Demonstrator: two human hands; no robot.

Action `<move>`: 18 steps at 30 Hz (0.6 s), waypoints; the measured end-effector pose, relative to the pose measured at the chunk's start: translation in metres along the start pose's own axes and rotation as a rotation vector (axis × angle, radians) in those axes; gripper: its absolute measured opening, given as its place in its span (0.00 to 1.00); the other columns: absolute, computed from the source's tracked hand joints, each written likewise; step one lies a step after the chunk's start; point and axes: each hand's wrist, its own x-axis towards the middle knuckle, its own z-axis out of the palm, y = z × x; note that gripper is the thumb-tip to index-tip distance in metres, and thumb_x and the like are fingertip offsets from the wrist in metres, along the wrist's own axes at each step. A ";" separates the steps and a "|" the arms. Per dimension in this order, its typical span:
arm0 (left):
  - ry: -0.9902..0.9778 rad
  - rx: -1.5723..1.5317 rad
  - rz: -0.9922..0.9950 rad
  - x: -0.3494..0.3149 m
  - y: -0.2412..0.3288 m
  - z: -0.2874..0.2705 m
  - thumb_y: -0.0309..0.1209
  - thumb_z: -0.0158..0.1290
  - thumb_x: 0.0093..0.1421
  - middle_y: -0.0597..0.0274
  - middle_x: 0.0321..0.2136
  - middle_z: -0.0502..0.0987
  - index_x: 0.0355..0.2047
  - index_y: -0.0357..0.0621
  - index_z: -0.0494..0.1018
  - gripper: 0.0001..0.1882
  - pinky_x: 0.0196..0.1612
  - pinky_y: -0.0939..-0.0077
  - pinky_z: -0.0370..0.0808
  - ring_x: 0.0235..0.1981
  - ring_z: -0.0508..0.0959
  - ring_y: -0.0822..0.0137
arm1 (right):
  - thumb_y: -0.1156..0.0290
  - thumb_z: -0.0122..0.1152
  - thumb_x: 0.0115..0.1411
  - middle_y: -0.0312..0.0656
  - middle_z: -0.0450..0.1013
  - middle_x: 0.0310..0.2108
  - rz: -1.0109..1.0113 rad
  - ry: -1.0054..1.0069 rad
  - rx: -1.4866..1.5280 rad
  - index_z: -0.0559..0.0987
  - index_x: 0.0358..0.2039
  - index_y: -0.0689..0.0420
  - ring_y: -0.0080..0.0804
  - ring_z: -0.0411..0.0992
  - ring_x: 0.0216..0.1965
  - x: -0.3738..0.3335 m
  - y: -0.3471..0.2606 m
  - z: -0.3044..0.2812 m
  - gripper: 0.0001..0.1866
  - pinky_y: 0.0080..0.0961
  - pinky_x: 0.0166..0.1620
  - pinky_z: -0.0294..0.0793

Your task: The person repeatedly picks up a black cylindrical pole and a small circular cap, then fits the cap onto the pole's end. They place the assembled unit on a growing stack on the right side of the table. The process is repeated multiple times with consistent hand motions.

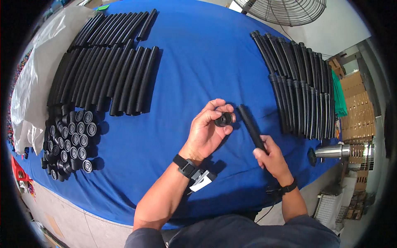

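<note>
Between the fingers of my left hand [209, 130] is a round black cap [223, 120], its hollow end turned into view. My right hand [271, 157] is wrapped round the lower part of a black tube [251, 127], which tilts up and to the left. Cap and tube are apart, the tube's upper end just right of the cap. To the left lie two rows of plain black tubes [134, 80], and below them a cluster of black caps [74, 140], many with ringed faces showing. On the right, black tubes with a wider piece at the upper end [304, 87] lie in two rows.
A blue cloth [198, 53] covers the table. Clear plastic sheeting [45, 70] lies along its left side. At the right edge stands a shiny metal cylinder [333, 151], near cardboard boxes [357, 111]. A wire-cage fan [285, 10] is beyond the far edge.
</note>
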 end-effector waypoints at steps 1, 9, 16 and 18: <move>0.002 -0.001 -0.006 -0.001 0.000 0.000 0.35 0.50 0.69 0.52 0.43 0.77 0.49 0.46 0.73 0.12 0.29 0.77 0.73 0.37 0.77 0.62 | 0.68 0.64 0.65 0.34 0.69 0.25 -0.003 -0.007 -0.085 0.70 0.52 0.61 0.18 0.69 0.23 -0.002 0.001 0.001 0.19 0.21 0.25 0.68; -0.175 -0.066 -0.080 -0.001 0.001 -0.002 0.53 0.43 0.73 0.52 0.36 0.75 0.42 0.43 0.74 0.24 0.13 0.85 0.65 0.18 0.70 0.73 | 0.69 0.65 0.65 0.36 0.71 0.26 -0.039 -0.030 -0.272 0.72 0.47 0.61 0.21 0.70 0.22 -0.005 0.008 0.000 0.15 0.23 0.24 0.71; -0.065 0.038 -0.009 -0.003 0.008 -0.002 0.58 0.44 0.71 0.58 0.33 0.74 0.41 0.45 0.74 0.27 0.19 0.81 0.69 0.22 0.70 0.71 | 0.69 0.57 0.69 0.36 0.72 0.29 0.010 -0.042 0.032 0.71 0.57 0.62 0.21 0.71 0.22 -0.018 -0.005 0.006 0.19 0.19 0.23 0.72; 0.083 0.117 0.156 -0.001 0.013 -0.004 0.61 0.45 0.68 0.62 0.32 0.72 0.40 0.46 0.73 0.28 0.24 0.79 0.72 0.26 0.71 0.70 | 0.69 0.53 0.71 0.37 0.72 0.30 0.000 -0.186 0.244 0.69 0.60 0.63 0.20 0.71 0.22 -0.022 -0.011 0.011 0.20 0.18 0.23 0.72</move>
